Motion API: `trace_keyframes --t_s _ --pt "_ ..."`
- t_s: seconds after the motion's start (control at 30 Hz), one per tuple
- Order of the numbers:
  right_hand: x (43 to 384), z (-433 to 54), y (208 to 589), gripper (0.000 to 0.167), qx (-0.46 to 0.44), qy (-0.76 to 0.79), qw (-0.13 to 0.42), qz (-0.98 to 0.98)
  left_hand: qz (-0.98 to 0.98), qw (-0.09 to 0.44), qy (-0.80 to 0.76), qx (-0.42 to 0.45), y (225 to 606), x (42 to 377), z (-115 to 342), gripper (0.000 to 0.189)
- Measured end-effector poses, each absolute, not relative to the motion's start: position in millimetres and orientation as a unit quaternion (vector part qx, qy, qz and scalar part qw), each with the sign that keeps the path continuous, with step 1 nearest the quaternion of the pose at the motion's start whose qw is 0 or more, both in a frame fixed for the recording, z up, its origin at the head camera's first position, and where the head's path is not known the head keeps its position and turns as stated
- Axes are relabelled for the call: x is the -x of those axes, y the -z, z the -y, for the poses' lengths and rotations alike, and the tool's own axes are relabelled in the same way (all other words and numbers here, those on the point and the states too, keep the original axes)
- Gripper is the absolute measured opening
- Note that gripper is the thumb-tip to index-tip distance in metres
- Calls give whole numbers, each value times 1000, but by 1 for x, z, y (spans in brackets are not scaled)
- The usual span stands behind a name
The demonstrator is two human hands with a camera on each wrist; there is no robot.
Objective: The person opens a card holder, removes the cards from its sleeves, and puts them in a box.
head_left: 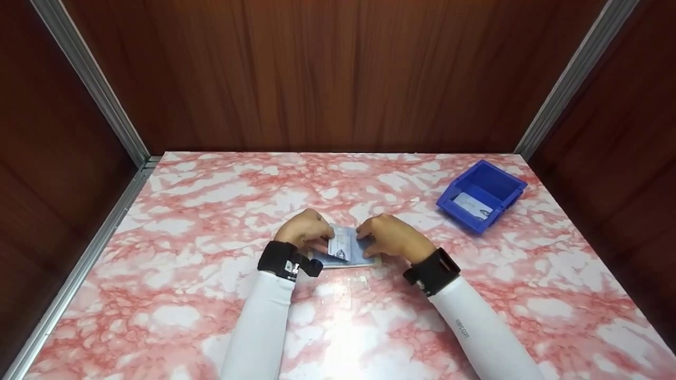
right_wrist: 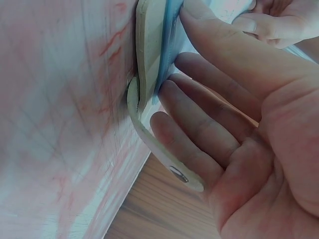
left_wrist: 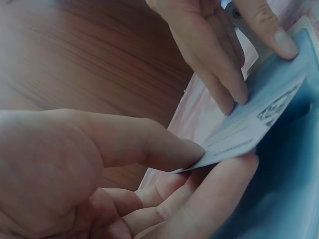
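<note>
A card holder (head_left: 362, 262) lies on the table, with blue see-through sleeves (left_wrist: 281, 74) and a cream cover (right_wrist: 149, 50). From the cover hangs a strap (right_wrist: 154, 142) with a metal snap. Over the sleeves, my left hand (head_left: 309, 229) pinches a white printed card (head_left: 339, 247) between thumb and finger. In the left wrist view, that card tilts along a sleeve; whether its far edge is inside cannot be told. My right hand (head_left: 393, 237) rests its thumb and fingertips on the holder's right part, fingers fairly straight and spread.
To the right at the back stands a blue plastic bin (head_left: 488, 184), with a white card (head_left: 472, 206) in it. Brown wood-grain walls (head_left: 338, 79) border the red-and-white marbled table (head_left: 174, 316) at the back and sides.
</note>
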State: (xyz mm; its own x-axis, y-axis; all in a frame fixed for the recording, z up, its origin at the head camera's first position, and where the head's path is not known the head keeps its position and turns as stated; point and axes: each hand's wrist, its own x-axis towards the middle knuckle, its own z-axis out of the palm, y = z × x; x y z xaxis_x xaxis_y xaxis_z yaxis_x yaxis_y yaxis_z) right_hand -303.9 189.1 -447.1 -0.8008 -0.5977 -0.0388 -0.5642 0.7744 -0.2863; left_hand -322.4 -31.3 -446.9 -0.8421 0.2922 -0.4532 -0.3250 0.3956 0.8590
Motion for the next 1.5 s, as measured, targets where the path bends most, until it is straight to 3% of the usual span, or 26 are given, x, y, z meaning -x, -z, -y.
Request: trace_keyframes --t_s 0.5,0.9,1.2,1.3,1.5 --pt "304 -189 447 44 283 123 78 -948 -799 276 -533 26 439 324 47 24" --pt "303 -190 450 43 311 133 57 -939 -776 265 -572 15 432 324 46 23" --pt "302 -193 440 65 311 175 103 -928 -770 243 -590 -16 424 322 36 24" --pt "302 -193 435 57 301 244 103 -916 -767 237 -595 -40 422 322 32 22" --pt "304 -190 427 39 249 331 46 -909 -754 224 -613 -66 417 321 25 22"
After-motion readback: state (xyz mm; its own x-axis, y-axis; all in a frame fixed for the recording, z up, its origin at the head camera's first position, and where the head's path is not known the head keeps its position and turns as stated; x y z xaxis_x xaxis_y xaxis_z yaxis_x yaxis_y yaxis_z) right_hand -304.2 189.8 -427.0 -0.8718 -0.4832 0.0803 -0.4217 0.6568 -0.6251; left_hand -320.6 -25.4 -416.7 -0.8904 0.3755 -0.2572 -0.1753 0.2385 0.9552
